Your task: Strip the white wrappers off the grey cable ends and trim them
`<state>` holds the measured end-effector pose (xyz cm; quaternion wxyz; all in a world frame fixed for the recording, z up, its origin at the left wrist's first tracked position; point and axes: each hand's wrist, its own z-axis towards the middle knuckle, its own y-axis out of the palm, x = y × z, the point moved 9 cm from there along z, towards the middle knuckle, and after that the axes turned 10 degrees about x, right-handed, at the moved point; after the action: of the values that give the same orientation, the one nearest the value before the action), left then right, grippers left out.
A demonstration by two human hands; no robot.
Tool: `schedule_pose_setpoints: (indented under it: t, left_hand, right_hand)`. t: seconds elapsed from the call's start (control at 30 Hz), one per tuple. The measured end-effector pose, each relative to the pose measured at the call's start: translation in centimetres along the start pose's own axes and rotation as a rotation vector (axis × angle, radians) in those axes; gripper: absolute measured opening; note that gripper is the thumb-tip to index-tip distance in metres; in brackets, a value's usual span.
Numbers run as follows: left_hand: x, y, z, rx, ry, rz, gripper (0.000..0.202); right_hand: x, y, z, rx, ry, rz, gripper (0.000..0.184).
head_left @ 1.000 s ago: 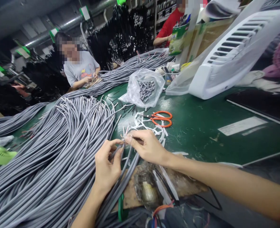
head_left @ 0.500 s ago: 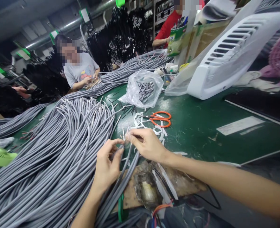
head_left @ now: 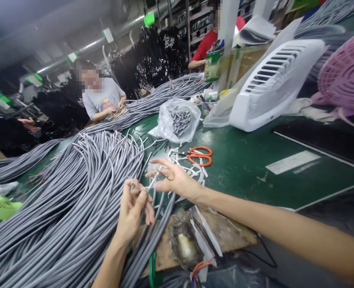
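My left hand (head_left: 133,206) is closed, thumb against fingers, around the end of a grey cable. A pale strip or stripped end (head_left: 153,182) sticks up from that grip toward my right hand; motion blur hides which it is. My right hand (head_left: 175,180) is just to the right, its fingers stretched and apart beside the pale piece. Below the hands, several grey cables (head_left: 161,224) run down toward my lap. A big bundle of grey cables (head_left: 83,204) fills the left of the table. Orange-handled scissors (head_left: 200,156) lie beyond my right hand among white strips (head_left: 195,173).
A clear plastic bag (head_left: 178,120) of short grey pieces stands on the green table (head_left: 237,160). A white slotted device (head_left: 274,84) and a pink fan (head_left: 345,72) are at right. Tape-like dark roll (head_left: 184,244) rests on a board. A co-worker (head_left: 101,96) sits opposite.
My right hand has gone from a pinch to spread fingers. My left hand has turned, with its fingers now curled around the cable end. The view has shifted slightly.
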<state>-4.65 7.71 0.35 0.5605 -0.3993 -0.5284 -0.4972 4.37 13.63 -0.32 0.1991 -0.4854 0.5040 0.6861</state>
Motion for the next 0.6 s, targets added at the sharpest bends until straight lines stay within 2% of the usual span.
schedule_pose_setpoints:
  t: [0.03, 0.1, 0.2, 0.37, 0.5, 0.6]
  left_hand:
    - [-0.1, 0.2, 0.0, -0.015, -0.015, -0.013, 0.022]
    - [-0.2, 0.3, 0.0, -0.022, -0.029, -0.021, 0.021]
    - [-0.5, 0.2, 0.0, 0.002, -0.047, -0.007, 0.022]
    - [-1.1, -0.5, 0.1, 0.139, -0.082, 0.048, 0.038]
    - [-1.6, -1.1, 0.4, 0.256, -0.138, 0.005, 0.038]
    - [-1.8, -1.4, 0.6, 0.307, -0.174, -0.085, 0.038]
  right_hand:
    - [0.5, 0.6, -0.2, -0.049, 0.018, 0.002, 0.069]
    - [0.9, 1.0, -0.4, -0.067, 0.012, 0.001, 0.070]
    - [0.7, 0.1, -0.1, 0.028, -0.024, -0.032, 0.061]
    - [0.0, -0.9, -0.6, 0.182, -0.132, -0.143, 0.048]
    - [-1.3, -0.4, -1.7, 0.184, -0.319, -0.297, 0.039]
    - [-1.5, -0.1, -1.9, 0.164, -0.350, -0.329, 0.037]
